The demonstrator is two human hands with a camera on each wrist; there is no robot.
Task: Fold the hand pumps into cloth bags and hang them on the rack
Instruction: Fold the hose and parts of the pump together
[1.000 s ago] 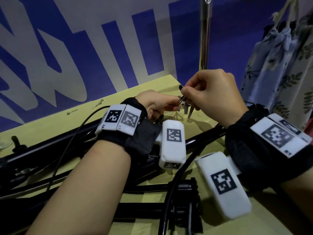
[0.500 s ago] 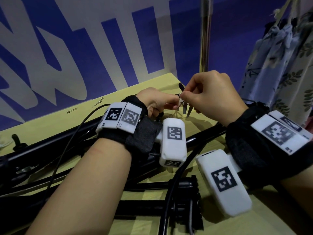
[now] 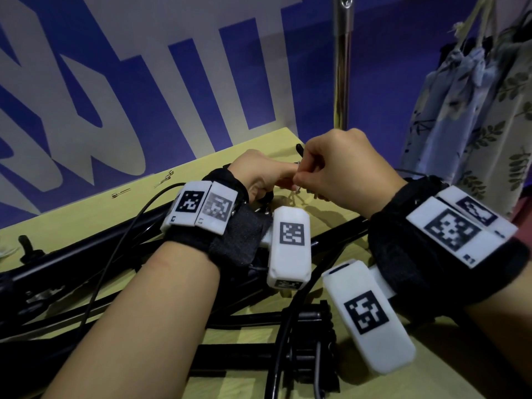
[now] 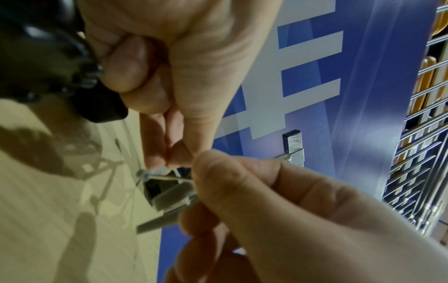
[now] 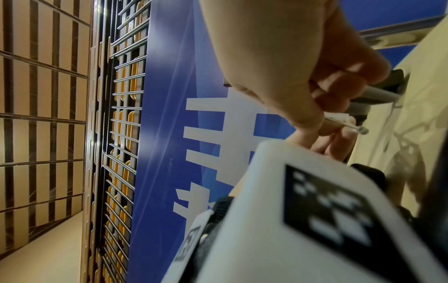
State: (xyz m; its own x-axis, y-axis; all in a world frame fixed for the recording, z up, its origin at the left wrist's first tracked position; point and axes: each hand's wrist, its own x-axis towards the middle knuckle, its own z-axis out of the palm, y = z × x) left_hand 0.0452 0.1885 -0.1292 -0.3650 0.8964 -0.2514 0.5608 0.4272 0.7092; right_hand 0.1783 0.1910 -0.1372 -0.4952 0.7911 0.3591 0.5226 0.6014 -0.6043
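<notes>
Both hands meet above the far edge of the wooden table (image 3: 259, 145). My left hand (image 3: 288, 180) pinches the top of a small adapter set (image 4: 169, 195), made of grey plastic nozzles and a thin metal needle (image 4: 167, 178). Its lower fingers also curl against a black hose end (image 4: 99, 109). My right hand (image 3: 305, 180) pinches the needle (image 5: 346, 124) between thumb and forefinger. Black hand pumps (image 3: 86, 254) lie across the table under my wrists, one pump (image 3: 259, 355) nearest me with its hose (image 3: 288, 321) looping up. Floral cloth bags (image 3: 475, 110) hang at the right.
A chrome rack pole (image 3: 342, 67) rises just behind the table's far corner. Two loose metal needles (image 3: 164, 180) (image 3: 121, 193) lie near the table's back edge. A blue and white banner wall stands behind the table.
Both hands have drifted slightly left and lower while staying together. The hanging nozzles are now mostly hidden under my right hand in the head view.
</notes>
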